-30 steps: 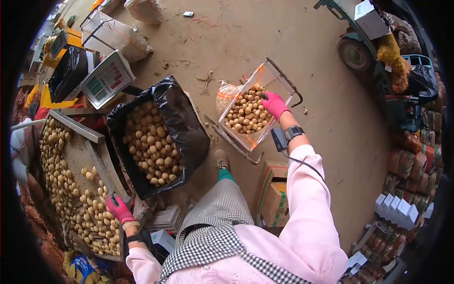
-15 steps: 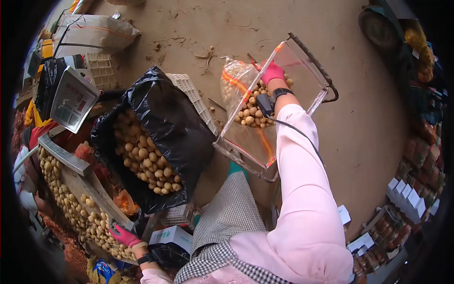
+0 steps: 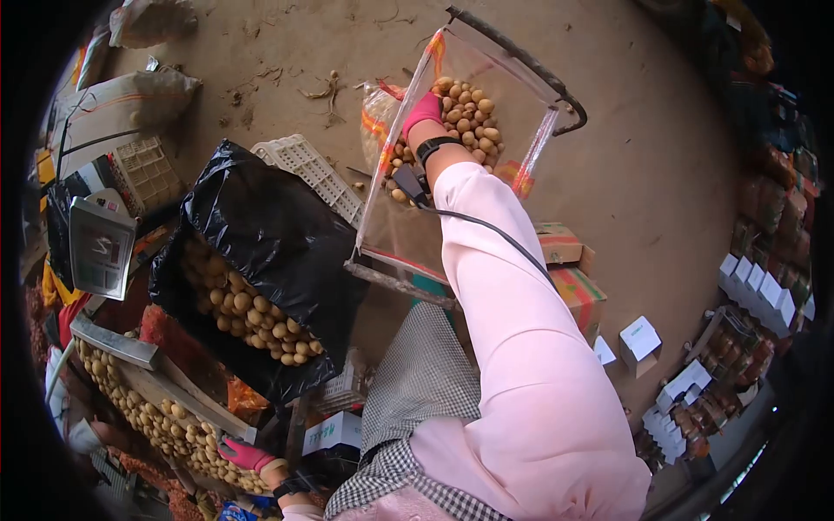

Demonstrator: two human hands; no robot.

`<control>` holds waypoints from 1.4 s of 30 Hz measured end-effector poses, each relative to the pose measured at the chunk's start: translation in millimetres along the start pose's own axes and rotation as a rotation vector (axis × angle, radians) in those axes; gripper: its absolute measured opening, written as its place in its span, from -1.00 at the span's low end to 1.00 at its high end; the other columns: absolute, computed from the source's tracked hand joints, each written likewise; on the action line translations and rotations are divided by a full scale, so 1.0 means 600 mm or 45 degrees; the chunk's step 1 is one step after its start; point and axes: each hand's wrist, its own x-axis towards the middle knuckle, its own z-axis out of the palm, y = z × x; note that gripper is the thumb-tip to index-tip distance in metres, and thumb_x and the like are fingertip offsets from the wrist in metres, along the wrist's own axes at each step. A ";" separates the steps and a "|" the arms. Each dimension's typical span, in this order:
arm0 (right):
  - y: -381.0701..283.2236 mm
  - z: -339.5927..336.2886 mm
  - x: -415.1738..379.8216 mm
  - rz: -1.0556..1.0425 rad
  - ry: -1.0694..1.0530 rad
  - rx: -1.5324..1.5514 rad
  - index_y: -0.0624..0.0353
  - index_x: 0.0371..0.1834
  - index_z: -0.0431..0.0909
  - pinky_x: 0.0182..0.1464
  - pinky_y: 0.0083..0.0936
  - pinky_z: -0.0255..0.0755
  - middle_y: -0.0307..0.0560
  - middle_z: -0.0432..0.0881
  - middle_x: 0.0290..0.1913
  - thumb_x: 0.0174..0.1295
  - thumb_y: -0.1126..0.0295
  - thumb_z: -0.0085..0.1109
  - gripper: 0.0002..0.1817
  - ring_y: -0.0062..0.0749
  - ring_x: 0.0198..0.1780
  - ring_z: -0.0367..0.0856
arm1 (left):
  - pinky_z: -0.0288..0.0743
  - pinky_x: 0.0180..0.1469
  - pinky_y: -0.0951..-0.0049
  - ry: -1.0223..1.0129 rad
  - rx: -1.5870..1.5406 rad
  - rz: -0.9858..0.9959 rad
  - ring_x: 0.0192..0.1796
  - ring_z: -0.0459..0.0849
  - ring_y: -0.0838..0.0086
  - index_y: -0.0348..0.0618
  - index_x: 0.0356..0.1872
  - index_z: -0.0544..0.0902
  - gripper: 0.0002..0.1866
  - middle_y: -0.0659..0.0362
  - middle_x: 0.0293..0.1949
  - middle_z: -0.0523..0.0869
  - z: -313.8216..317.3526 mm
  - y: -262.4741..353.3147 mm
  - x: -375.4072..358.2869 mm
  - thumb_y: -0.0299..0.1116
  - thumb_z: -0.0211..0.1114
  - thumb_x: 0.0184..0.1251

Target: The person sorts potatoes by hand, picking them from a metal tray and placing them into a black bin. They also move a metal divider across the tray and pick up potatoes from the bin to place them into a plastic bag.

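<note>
The right hand [image 3: 424, 113] reached into the framed clear bag [image 3: 404, 239], among the potatoes [image 3: 473, 117] there, seemingly the step in hand; its grip (fingertips out of sight) could not be judged. Any next move called for clearing the bag's rim. The left hand [image 3: 247, 455] lay by the table [image 3: 204, 408], its hold unclear. Around stood cartons [image 3: 575, 300] and a scale [image 3: 102, 247] over brown floor [image 3: 651, 234].

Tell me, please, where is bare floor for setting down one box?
Free: the floor between the clear bag and the row of white boxes at right. Crowded: the table by the left hand, largely covered in round produce, and around the black plastic.
</note>
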 end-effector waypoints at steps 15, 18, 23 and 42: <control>0.004 -0.240 -0.336 -0.463 -0.566 0.196 0.22 -0.03 0.71 0.11 -0.20 0.55 0.14 0.70 0.06 0.03 -0.04 0.30 -0.42 0.00 0.05 0.69 | 0.44 0.20 0.19 0.034 -0.006 0.223 0.11 0.61 0.02 -0.39 0.05 0.59 -0.67 -0.18 0.06 0.63 0.026 -0.028 0.006 -0.33 0.20 0.43; 0.076 -0.356 -0.436 -0.299 -0.612 1.222 0.19 -0.39 0.58 -0.37 -0.49 0.48 -0.13 0.63 -0.44 0.23 -0.02 0.27 -0.57 -0.41 -0.43 0.61 | 0.44 0.20 0.18 0.077 -0.068 0.242 0.08 0.60 0.00 -0.39 0.03 0.60 -0.68 -0.17 0.03 0.64 0.026 0.002 -0.008 -0.35 0.19 0.42; 0.141 -0.397 -0.518 -0.164 -0.916 2.472 0.15 0.20 0.50 -0.68 -0.79 0.15 -0.13 0.70 -0.25 0.49 0.08 0.03 -0.58 -0.72 -0.65 0.36 | 0.37 0.23 0.05 0.073 -0.038 0.316 0.11 0.53 -0.11 -0.41 0.00 0.61 -0.68 -0.20 -0.01 0.64 0.029 -0.006 -0.007 -0.33 0.18 0.40; 0.206 -0.179 -0.135 0.602 -0.126 0.373 0.19 -0.03 0.71 0.11 -0.28 0.61 0.12 0.69 0.11 0.18 0.27 0.31 -0.66 -0.03 0.10 0.71 | 0.43 0.16 0.32 -0.018 -0.099 0.183 0.02 0.58 0.24 -0.40 0.06 0.53 -0.72 -0.02 -0.03 0.61 0.009 0.023 -0.025 -0.38 0.12 0.50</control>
